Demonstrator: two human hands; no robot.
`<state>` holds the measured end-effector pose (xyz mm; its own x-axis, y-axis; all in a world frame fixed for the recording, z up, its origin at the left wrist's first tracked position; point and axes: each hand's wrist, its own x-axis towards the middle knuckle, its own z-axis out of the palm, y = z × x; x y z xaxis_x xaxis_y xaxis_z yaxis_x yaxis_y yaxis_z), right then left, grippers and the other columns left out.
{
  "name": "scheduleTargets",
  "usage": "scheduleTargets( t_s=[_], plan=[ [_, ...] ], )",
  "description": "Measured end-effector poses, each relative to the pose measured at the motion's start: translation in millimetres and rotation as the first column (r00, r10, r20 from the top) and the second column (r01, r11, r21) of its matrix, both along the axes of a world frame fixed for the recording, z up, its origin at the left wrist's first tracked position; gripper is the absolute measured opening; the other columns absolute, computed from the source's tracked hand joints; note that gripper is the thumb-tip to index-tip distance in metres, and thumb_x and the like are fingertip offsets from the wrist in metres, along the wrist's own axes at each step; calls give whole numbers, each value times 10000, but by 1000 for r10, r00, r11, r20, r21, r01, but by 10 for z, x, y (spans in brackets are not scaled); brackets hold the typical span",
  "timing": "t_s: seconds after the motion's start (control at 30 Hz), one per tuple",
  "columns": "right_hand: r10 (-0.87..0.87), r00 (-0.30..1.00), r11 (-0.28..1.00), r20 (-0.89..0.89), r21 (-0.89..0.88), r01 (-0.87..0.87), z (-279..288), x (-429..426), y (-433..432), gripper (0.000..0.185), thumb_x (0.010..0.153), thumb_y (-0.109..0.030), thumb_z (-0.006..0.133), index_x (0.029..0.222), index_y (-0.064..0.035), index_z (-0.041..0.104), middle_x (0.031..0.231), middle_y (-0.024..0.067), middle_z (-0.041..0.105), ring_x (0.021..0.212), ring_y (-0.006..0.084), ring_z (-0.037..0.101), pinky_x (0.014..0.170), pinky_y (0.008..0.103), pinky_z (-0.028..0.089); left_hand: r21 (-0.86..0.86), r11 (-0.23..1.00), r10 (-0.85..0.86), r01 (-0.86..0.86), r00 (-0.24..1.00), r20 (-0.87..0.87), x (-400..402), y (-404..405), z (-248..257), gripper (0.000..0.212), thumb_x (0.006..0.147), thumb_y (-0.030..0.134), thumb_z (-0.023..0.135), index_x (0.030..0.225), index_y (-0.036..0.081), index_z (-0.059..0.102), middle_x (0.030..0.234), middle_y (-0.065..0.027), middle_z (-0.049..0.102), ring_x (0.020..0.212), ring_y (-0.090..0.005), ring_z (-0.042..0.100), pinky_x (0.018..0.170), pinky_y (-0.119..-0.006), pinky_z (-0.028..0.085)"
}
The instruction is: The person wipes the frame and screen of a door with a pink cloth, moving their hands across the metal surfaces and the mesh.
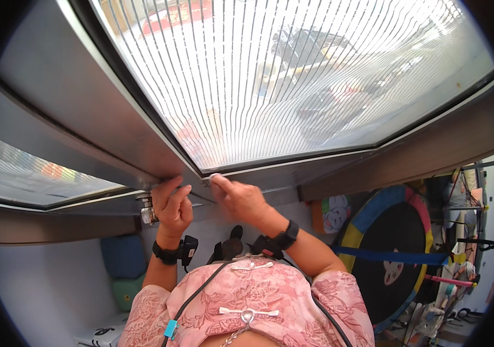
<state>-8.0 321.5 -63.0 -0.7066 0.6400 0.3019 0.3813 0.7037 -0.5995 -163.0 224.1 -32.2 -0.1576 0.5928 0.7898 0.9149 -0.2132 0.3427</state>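
My left hand [173, 208] is raised at the edge of a grey metal door [116, 99], fingers half curled and apart, with nothing visible in them. Its index fingertip is at the door frame. Just left of it is a shiny metal door handle or lock [147, 210], partly covered by the hand. My right hand [242, 204] has its fingertips together at the lower left corner of the ribbed glass pane [229, 108]. Something small and whitish shows at those fingertips; whether it is a held thing or a fingernail is unclear.
A second glazed door panel [51, 173] is at left. To the right stands a round trampoline [385, 243] with a coloured rim and a blue strap [394, 256]. A cushioned block with a cartoon animal [333, 212] sits by the wall. Blue [123, 256] and green [127, 290] seats are lower left.
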Motion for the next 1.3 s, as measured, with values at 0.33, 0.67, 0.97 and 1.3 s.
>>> scheduleTargets(
  t_s=[0.33,0.67,0.97,1.3],
  plan=[
    [58,987,997,153,34,-64,101,0,-25,406,782,-236,568,1167,-185,447,674,80,579,591,267,605,489,373,487,-4,999,-34,34,999,1,-41,-11,26,181,712,-46,518,850,37,601,965,-141,574,840,-283,537,734,-348,440],
    [100,974,961,205,233,-147,222,-76,57,312,794,-177,529,1103,-155,491,657,43,559,582,217,590,469,326,473,-16,994,-110,110,994,22,-65,-20,54,202,693,-60,518,853,31,602,969,-145,575,841,-293,543,733,-351,444],
    [-81,955,985,287,171,32,386,564,275,294,794,-150,521,1088,-149,498,704,102,587,611,280,593,505,382,478,27,996,-81,80,996,24,-97,-27,-33,250,661,-40,523,873,61,610,971,-113,589,825,-272,544,725,-351,425],
    [-187,979,946,-87,254,203,-243,449,168,390,812,-191,570,1193,-176,488,663,81,568,543,245,576,450,355,469,34,996,-84,82,995,46,147,102,120,218,688,-72,507,858,35,593,965,-131,577,831,-282,550,710,-337,452]
  ],
)
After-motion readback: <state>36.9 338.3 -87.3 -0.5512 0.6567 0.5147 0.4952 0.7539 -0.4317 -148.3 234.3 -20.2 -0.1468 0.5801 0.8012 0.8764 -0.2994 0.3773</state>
